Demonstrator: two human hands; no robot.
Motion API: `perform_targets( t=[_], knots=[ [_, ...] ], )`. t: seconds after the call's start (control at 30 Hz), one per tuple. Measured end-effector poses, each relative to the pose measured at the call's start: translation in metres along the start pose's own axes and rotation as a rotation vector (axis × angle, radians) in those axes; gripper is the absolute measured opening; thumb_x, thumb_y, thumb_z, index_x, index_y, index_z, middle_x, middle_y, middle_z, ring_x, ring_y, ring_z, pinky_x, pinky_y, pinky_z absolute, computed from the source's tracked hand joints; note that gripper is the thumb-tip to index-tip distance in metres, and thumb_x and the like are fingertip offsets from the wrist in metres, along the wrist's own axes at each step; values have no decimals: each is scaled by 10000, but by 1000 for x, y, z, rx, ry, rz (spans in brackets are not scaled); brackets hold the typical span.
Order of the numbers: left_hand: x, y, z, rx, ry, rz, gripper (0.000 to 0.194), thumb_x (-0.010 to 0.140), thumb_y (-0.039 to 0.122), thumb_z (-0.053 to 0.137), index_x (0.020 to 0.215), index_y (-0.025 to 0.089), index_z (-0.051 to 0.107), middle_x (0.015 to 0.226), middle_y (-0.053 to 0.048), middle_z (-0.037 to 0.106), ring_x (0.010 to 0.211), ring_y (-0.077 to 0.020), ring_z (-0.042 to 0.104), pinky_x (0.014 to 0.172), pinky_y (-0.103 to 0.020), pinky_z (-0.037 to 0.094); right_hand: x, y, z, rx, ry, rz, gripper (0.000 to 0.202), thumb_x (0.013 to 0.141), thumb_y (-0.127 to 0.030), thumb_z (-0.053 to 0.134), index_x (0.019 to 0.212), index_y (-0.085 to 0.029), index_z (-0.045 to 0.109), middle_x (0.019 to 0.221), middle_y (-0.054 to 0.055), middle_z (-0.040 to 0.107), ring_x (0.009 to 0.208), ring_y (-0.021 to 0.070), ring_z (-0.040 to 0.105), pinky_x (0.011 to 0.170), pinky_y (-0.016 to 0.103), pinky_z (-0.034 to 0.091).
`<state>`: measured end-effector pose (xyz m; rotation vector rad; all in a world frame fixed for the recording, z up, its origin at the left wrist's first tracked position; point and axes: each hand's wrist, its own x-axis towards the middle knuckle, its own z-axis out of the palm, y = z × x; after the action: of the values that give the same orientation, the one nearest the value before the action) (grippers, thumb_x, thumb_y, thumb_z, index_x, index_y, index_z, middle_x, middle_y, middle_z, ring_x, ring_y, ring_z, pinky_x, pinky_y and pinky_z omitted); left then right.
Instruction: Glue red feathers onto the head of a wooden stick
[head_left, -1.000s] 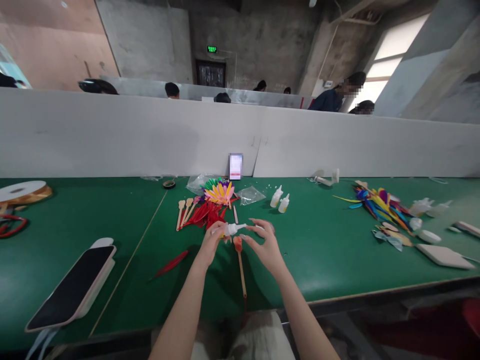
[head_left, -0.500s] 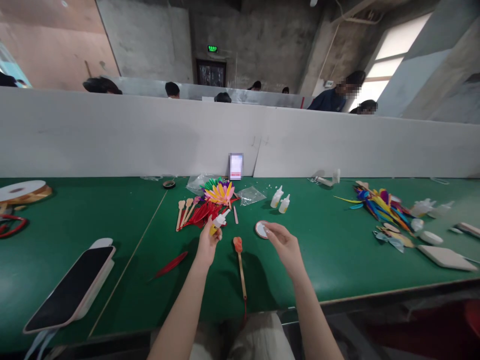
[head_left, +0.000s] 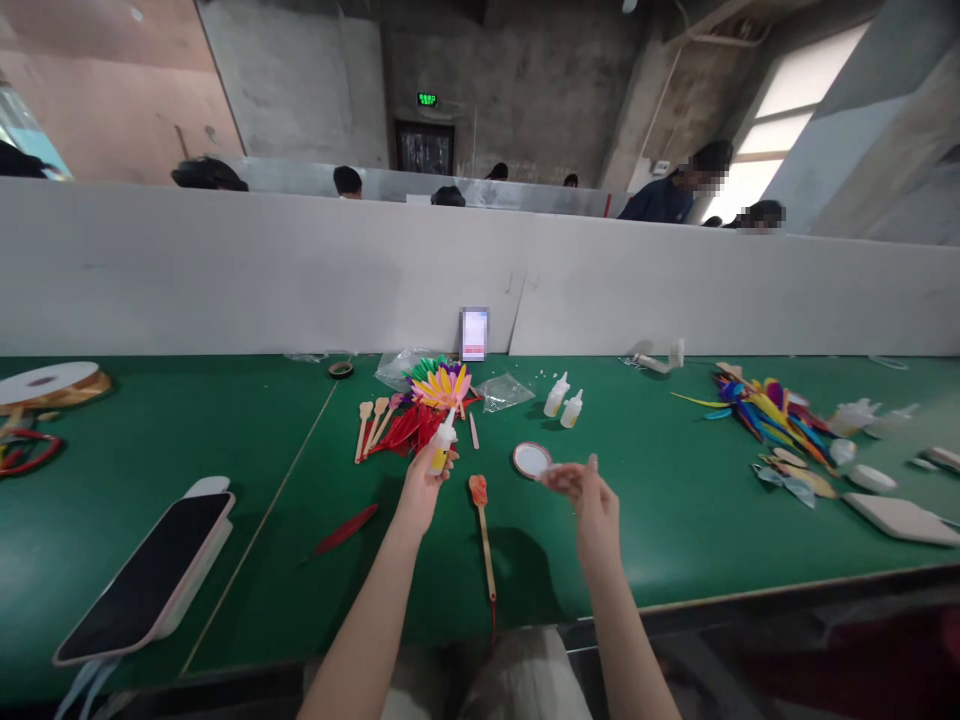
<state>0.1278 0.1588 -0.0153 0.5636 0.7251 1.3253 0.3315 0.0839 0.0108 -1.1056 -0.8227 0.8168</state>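
My left hand (head_left: pixel 426 488) is wrapped around a small white glue bottle (head_left: pixel 442 447) with a yellow label, its nozzle pointing up. To the right, my right hand (head_left: pixel 592 500) hovers over the table with thumb raised and fingers stretched leftward, blurred by motion; I see nothing held in it. Just left of those fingertips lies a round white dish (head_left: pixel 532 460) with a reddish rim. Between my hands a wooden stick (head_left: pixel 487 555) lies flat, an orange-red piece on its wide end and a red cord at its near end. A single red feather (head_left: pixel 346 529) rests left of my left wrist.
Colourful feathers (head_left: pixel 442 385), wooden sticks (head_left: pixel 364 430) and a clear bag (head_left: pixel 506 393) lie ahead. Two more glue bottles (head_left: pixel 556 396) stand behind the dish. A dark-screened device (head_left: pixel 150 575) lies left; more feathers (head_left: pixel 780 415) lie right. A white partition (head_left: pixel 225 270) borders the green table.
My right hand has pulled away from the dish, to the right and toward me, its fingers opening. The glue bottle in my left hand has turned more upright.
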Motion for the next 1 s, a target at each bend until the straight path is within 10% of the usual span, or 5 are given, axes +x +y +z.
perform_targets(
  t=[0.23,0.43,0.67,0.9,1.0],
  knots=[
    [-7,-5,1,-19,-287,-91,212,726,336,644,802,138,647,674,-22,586,564,-94,500,563,-237,393,20,-2,31,-96,-303,-19,510,772,-610,471,1145,-279,580,1177,85,603,1101,237,550,781,335,494],
    [-6,-4,-3,-58,-284,-115,203,764,331,615,790,132,642,632,-14,560,563,-104,489,593,-255,392,-13,-23,39,-200,-868,161,499,820,-586,450,733,-165,703,361,-59,395,315,73,336,397,214,362],
    [-7,-2,-1,-50,-332,-123,231,796,349,582,789,124,633,584,2,507,531,-94,446,567,-248,368,-1,-37,32,168,-529,174,795,761,-755,295,1345,-228,402,488,-48,510,339,96,406,406,229,397],
    [-6,-3,-3,-45,-325,-130,212,770,323,609,787,112,623,605,-1,529,547,-93,463,573,-243,365,-10,-35,23,-191,-1079,293,681,863,-642,249,1247,-155,530,468,-42,467,353,72,371,357,182,285],
    [-5,-5,-5,-57,-331,-135,198,771,309,606,789,112,620,600,1,530,549,-95,468,572,-241,362,-12,-38,24,-51,-1017,232,680,860,-638,285,1376,-199,344,518,-54,452,382,73,363,352,177,254]
  ],
)
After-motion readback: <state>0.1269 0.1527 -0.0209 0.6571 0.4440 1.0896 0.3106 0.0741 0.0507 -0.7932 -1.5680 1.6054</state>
